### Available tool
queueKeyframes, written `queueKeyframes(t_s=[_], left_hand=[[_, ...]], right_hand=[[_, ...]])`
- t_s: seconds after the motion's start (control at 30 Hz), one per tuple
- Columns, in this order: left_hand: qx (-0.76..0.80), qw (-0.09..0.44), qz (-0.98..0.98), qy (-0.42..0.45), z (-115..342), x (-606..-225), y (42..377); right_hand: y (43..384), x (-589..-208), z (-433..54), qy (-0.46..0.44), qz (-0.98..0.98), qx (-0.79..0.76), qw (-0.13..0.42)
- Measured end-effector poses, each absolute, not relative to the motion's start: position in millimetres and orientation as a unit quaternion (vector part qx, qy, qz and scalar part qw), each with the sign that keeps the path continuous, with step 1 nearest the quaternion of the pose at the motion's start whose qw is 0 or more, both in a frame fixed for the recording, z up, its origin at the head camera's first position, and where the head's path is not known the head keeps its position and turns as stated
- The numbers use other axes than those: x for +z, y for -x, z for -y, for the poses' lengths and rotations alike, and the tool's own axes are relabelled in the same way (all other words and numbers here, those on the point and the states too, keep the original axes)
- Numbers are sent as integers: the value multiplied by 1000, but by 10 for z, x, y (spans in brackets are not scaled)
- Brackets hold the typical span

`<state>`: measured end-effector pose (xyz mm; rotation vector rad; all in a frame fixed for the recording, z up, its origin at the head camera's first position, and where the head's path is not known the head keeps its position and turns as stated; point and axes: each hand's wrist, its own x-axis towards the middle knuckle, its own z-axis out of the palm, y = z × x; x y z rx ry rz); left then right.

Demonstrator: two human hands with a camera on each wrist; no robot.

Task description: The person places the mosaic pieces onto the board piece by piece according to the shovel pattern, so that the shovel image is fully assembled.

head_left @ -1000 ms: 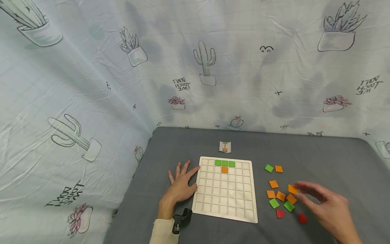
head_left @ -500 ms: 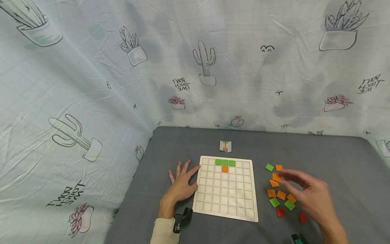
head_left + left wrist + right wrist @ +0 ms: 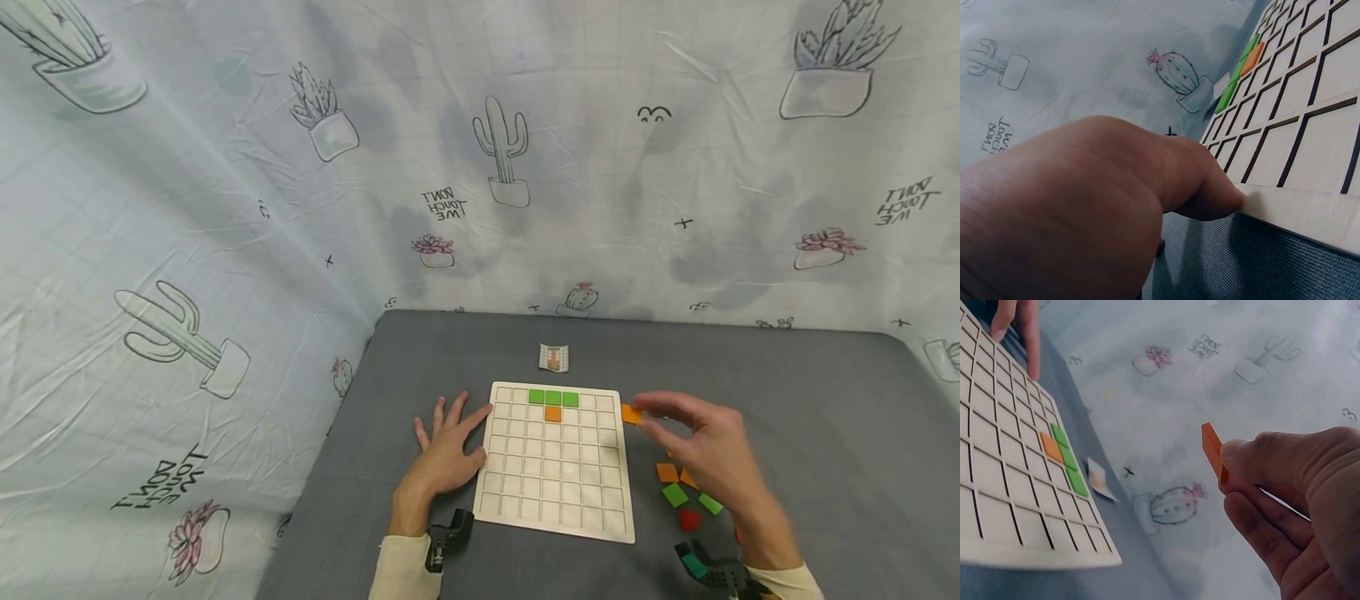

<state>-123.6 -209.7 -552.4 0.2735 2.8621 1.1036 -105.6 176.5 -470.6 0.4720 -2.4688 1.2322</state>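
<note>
A pale wooden grid board (image 3: pixel 553 517) lies on the grey table. In its far row sit three green square tiles (image 3: pixel 553 398), and an orange tile (image 3: pixel 552 414) fills the cell below the middle one. My right hand (image 3: pixel 705 442) pinches another orange tile (image 3: pixel 1214 452) between thumb and fingers, held at the board's right edge in the head view. My left hand (image 3: pixel 447 458) touches the board's left edge with straight, spread fingers; in the left wrist view its thumb (image 3: pixel 1210 194) presses against the rim.
Behind the board lies a small printed card (image 3: pixel 553 358) with a grid pattern. Loose green tiles (image 3: pixel 675 496), orange tiles (image 3: pixel 667 473) and a red piece (image 3: pixel 690 521) lie right of the board, partly hidden by my right hand. A cactus-print cloth (image 3: pixel 600 167) hangs behind.
My right hand has carried the orange tile leftward and away from me, from the loose pieces to the board's right edge. The left hand has stayed in place.
</note>
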Motion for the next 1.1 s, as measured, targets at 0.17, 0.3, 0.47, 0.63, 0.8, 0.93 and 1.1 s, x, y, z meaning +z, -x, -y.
queueKeyframes(t_s=[0.17, 0.3, 0.47, 0.63, 0.8, 0.93, 1.1], left_hand=[[359, 30, -928, -90, 2084, -5505, 1228], [360, 26, -928, -92, 2075, -5492, 1233], [357, 28, -930, -86, 2071, -5490, 1242], [367, 31, -925, -90, 2072, -5460, 1222], [370, 28, -924, -92, 2076, -5462, 1218], [367, 21, -925, -98, 2081, -5500, 1226], [368, 18, -924, -103, 2105, -5556, 1245]], right_hand=[[1128, -4721, -1622, -168, 867, 440, 163], [1176, -4749, -1525, -168, 870, 440, 148], [1218, -4795, -1425, -170, 872, 439, 135], [1238, -4843, -1335, -176, 868, 445, 130], [1261, -4879, -1243, -180, 867, 447, 126], [1279, -4930, -1175, -183, 863, 457, 116], [1309, -5032, -1111, -185, 855, 475, 98]])
